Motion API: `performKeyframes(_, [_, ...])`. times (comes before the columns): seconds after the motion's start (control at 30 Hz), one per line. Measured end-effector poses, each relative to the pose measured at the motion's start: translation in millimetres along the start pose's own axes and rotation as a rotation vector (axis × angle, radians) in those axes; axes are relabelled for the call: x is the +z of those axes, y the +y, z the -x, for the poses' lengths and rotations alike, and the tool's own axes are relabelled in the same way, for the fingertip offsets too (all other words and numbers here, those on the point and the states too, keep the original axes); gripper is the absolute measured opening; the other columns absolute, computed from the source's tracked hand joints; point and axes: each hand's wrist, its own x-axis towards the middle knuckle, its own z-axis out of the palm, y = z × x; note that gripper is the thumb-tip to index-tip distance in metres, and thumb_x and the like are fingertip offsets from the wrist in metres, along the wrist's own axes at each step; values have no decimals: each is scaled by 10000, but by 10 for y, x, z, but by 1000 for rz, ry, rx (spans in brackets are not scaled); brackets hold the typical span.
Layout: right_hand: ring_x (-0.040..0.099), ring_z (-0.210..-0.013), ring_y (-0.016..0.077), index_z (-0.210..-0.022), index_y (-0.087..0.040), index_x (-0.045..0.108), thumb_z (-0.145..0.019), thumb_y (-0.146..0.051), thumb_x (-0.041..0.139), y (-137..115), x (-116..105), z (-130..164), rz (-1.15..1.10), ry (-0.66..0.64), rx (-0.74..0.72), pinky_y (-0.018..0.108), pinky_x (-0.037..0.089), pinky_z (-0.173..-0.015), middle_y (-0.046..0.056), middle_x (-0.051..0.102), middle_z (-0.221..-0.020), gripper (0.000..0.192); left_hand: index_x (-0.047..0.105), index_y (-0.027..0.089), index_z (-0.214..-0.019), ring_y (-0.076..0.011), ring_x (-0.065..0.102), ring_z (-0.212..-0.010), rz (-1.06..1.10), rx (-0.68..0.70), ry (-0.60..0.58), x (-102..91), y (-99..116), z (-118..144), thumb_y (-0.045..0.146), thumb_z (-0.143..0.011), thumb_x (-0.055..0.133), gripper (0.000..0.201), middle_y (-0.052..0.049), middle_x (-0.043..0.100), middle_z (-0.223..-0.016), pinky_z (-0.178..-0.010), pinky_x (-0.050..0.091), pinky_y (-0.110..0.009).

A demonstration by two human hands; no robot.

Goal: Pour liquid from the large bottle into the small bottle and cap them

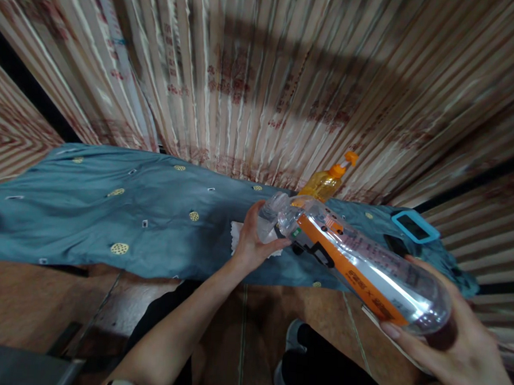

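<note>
At centre-right of the frame the right hand (456, 335) cups the base of a tilted clear bottle (365, 267) while the left hand (254, 238) grips its neck; liquid may spill onto the blue cloth (109, 219) if tipped further.

Bottle (365, 267): large, clear plastic, with an orange and white printed label running along its body. Held tilted almost horizontal above the edge of the blue cloth, base toward the camera, neck pointing away and left. The base rests in the right hand (456, 346); the neck end meets a small clear cup (269, 216) gripped by the left hand (252, 244). The cup stands roughly upright just above the cloth.
</note>
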Motion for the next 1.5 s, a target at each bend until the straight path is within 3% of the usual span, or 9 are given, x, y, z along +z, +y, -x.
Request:
performKeyframes(0.17, [679,-1138,309,-1394,-223,561,-714,-635,814,-22,4,-12,-43,3,-7,357,486,-975,109,660,-1279,835,426,238,-1436,-371,543,-1373,0,8,-3,0,23,-3,560,-656,892,964,-156,549,-1463,-1168,418,-578])
performKeyframes(0.43, [655,-1162,370,-1422,-272,545,-755,-678,758,45,1,-1,36,5,-44,540,479,-1026,91,638,-1317,809,428,244,-1431,-369,551,-1366,-2,31,-2,-2,19,-14,600,-656,881,965,-150,554,-1457,-1161,430,-567])
performKeyframes(0.6, [648,-1166,399,-1424,-210,550,-762,-715,744,51,11,7,32,2,-48,570,521,-1017,121,630,-1323,855,429,237,-1432,-374,550,-1366,-3,32,-3,1,12,-16,619,-654,878,976,-159,560,-1453,-1161,426,-578])
performKeyframes(0.7, [642,-1184,390,-1431,-243,546,-780,-720,725,35,8,18,40,4,-31,539,552,-1007,102,629,-1331,826,424,236,-1439,-375,547,-1371,-5,20,1,-1,3,-13,620,-646,884,994,-164,554,-1461,-1163,423,-579])
performKeyframes(0.93, [603,-1255,365,-1470,-249,503,-832,-693,711,78,31,26,27,-13,-88,556,450,-1103,88,586,-1400,805,421,232,-1446,-390,535,-1383,21,10,0,-9,-6,-7,640,-641,877,1011,-169,550,-1466,-1181,402,-601])
performKeyframes(1.17, [631,-1232,301,-1473,-251,506,-856,-652,714,106,56,11,-8,-13,-124,412,488,-1066,73,589,-1402,764,418,217,-1455,-398,527,-1382,26,-2,-4,-22,-20,-3,632,-650,868,1011,-177,537,-1468,-1179,398,-611])
performKeyframes(1.4, [618,-1252,204,-1468,-253,502,-861,-537,768,-25,41,-19,-47,-32,-126,221,415,-1053,40,602,-1396,722,422,226,-1450,-385,531,-1377,39,-9,-10,-32,-6,-4,627,-651,867,998,-162,547,-1456,-1178,405,-593])
performKeyframes(1.5, [616,-1255,193,-1465,-242,501,-875,-532,760,-47,39,-15,-51,-31,-124,219,402,-1047,45,609,-1383,706,420,212,-1449,-379,536,-1371,35,-7,-12,-28,0,-10,638,-654,860,1003,-168,549,-1452,-1177,411,-577])
